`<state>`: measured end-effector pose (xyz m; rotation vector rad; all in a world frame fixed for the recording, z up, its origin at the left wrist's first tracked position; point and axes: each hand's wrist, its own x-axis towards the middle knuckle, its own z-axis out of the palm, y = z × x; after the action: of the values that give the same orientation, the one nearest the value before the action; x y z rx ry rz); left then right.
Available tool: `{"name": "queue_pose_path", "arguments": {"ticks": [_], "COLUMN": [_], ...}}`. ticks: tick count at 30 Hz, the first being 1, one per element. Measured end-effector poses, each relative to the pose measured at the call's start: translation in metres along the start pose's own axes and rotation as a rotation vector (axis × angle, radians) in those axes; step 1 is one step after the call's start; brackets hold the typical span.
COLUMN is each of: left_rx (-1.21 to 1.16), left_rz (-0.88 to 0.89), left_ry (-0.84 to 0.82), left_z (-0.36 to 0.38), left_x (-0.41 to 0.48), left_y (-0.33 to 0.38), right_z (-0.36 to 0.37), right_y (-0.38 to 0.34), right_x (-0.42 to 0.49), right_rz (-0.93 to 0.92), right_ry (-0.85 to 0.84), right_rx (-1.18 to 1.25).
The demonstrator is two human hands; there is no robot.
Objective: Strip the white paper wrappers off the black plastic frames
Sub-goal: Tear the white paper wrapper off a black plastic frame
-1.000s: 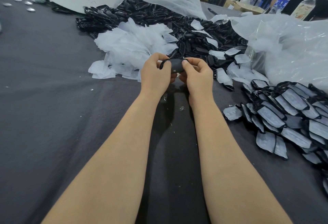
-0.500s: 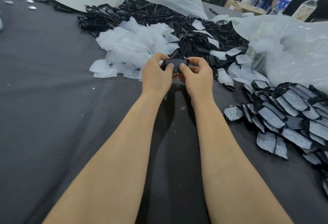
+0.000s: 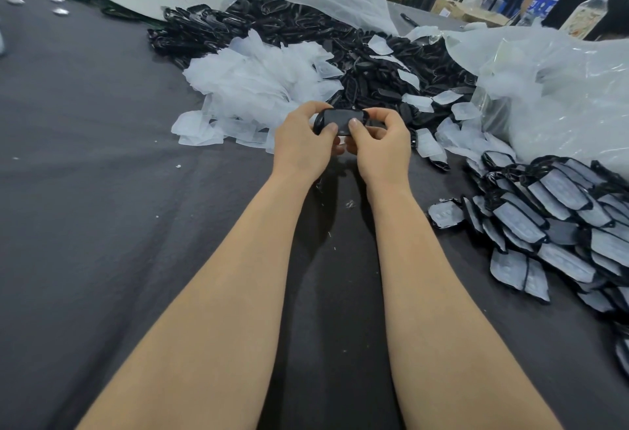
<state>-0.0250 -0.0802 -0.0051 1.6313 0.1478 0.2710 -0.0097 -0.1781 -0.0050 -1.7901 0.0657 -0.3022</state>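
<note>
Left hand point(image 3: 301, 143) and right hand point(image 3: 381, 145) pinch one black frame point(image 3: 340, 120) between thumbs and fingers. Stripped wrappers point(image 3: 258, 86) heaped at 11 o'clock; wrapped frames point(image 3: 558, 222) at 3.

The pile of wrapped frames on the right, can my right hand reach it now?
Likely yes once freed: the right hand pinches a frame with the left hand, but nothing stands between it and the wrapped frames.

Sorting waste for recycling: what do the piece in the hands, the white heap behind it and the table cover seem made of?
Held frame: likely hard plastic, black, slight sheen on rim. White heap: thin translucent paper or film, crumpled, matte; which one is unclear. Table cover: dark grey cloth, matte, with soft folds.
</note>
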Motion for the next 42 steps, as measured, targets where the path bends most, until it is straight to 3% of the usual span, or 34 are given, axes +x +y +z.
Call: {"name": "queue_pose_path", "arguments": {"ticks": [5,23,33,42], "left_rx": [0.028,-0.012,0.092,0.124], "left_rz": [-0.033,-0.024,0.028,0.072], "left_ry": [0.026,0.007,0.041,0.112], "left_z": [-0.0013,-0.0009,0.0,0.0011], "left_x": [0.0031,0.0012,-0.004,-0.0035], "left_y": [-0.0023,-0.0001,0.0024,0.0001], "right_z": [0.0032,0.0049,0.0031,0.0032], "right_y": [0.0001,-0.0017,-0.0003,-0.0023], "right_x": [-0.0016,-0.0022,-0.0017,-0.0051], "right_rz": [-0.037,0.007,-0.019,-0.057], "right_ry": [-0.078,-0.013,0.014,-0.084], "right_rx": [-0.087,-0.021,-0.069,-0.123]}}
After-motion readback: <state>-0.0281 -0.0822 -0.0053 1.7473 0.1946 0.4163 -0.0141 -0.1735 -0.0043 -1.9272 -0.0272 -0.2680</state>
